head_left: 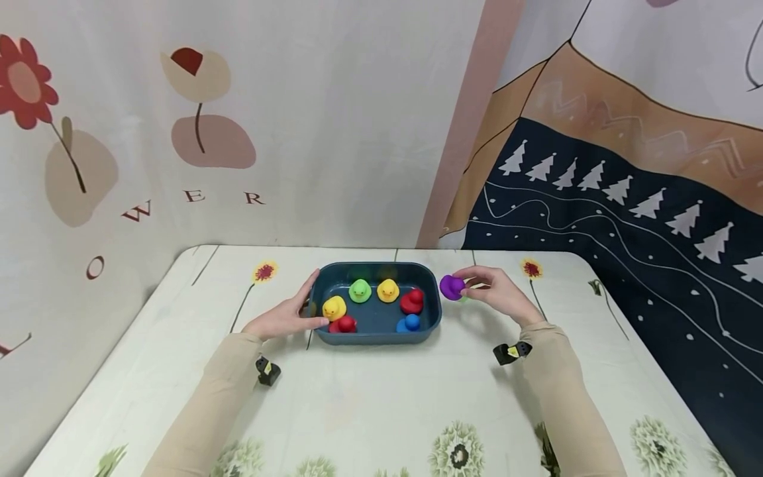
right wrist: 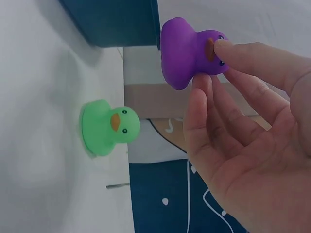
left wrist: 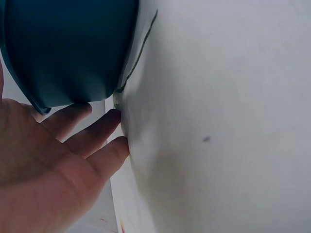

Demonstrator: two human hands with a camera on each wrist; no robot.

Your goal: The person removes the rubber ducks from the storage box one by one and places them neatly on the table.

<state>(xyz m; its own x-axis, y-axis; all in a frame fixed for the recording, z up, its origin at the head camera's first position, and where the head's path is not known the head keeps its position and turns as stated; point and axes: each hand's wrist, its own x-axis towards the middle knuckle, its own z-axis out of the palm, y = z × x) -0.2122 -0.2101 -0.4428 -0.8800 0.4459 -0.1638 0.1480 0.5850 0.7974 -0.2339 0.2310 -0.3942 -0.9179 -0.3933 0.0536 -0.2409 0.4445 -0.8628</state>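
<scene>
A dark blue tray (head_left: 372, 338) on the table holds several small rubber ducks. My left hand (head_left: 286, 318) holds the tray by its left end, thumb over the rim and the other fingers along the outer wall (left wrist: 73, 53). Just past the tray's right end, my right hand (head_left: 495, 291) pinches a purple rubber duck (right wrist: 182, 53) by its head between thumb and fingers, above the table. Below it a light green rubber duck (right wrist: 104, 127) sits upright on the table, mostly hidden behind the purple one in the head view.
Inside the tray are a green duck (head_left: 360, 291), a yellow duck (head_left: 388, 291) at the back, another yellow duck (head_left: 334, 308), a red duck (head_left: 412, 302), a second red duck (head_left: 343, 324) and a blue duck (head_left: 408, 323). A flowered cloth (head_left: 381, 404) covers the table; printed curtains (head_left: 334, 119) hang behind.
</scene>
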